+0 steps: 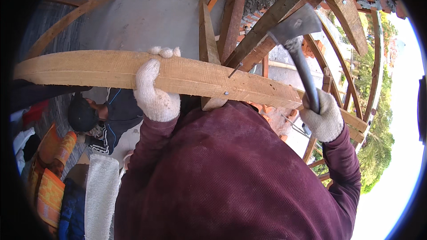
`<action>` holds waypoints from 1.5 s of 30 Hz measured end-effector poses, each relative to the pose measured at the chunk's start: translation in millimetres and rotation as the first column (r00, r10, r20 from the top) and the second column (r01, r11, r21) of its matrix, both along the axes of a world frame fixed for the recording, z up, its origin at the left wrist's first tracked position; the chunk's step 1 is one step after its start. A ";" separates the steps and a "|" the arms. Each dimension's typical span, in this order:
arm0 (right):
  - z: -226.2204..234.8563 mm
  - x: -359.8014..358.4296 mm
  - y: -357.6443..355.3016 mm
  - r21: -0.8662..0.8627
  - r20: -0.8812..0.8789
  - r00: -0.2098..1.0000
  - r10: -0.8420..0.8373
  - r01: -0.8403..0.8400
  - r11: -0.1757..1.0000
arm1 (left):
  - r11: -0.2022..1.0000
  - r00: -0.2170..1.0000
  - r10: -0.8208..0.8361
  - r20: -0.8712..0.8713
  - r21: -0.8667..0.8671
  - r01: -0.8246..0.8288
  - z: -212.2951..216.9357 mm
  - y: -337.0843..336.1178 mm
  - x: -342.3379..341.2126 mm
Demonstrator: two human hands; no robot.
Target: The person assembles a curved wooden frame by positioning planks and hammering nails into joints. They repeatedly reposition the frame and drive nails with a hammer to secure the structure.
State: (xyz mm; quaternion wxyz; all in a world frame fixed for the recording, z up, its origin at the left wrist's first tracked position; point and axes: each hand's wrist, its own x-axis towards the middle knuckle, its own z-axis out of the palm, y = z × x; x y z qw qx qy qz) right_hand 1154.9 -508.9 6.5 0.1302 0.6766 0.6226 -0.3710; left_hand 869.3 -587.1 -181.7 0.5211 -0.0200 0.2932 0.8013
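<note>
A long pale wooden beam point(93, 64) lies crosswise in front of my chest. My left hand point(158, 93), in a white knit glove, is closed around it, with fingertips showing over the far edge. My right hand point(322, 116), gloved alike, grips the dark handle of a hatchet point(307, 62) near the beam's right end. The hatchet is raised, its wide metal head up and slightly blurred. A nail point(235, 70) stands slanted out of the beam, mostly exposed. A second nail head point(226, 93) shows on the near face, above an upright post point(209, 40) that passes behind the beam.
More timbers point(271, 22) slope away beyond the beam, and a thick board point(340, 9) hangs at upper right. Below on the left, a person in a dark cap point(83, 112) bends down near orange tiles point(51, 191) and a white towel point(101, 195). Greenery shows at far right.
</note>
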 end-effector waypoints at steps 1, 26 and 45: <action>-1.6 1.4 1.8 0.100 -0.194 0.970 -0.145 0.167 0.981 | 1.000 1.000 0.009 0.010 -0.017 -0.009 0.0 0.1 -0.4; 30.6 -4.7 34.2 0.322 -0.726 0.674 -0.135 0.507 0.800 | 0.998 0.998 0.055 0.037 0.023 -0.055 -13.6 19.0 3.8; 0.6 4.2 20.6 0.192 -0.928 0.371 0.022 0.429 0.883 | 0.990 0.991 0.118 0.067 -0.084 -0.113 3.9 7.0 2.4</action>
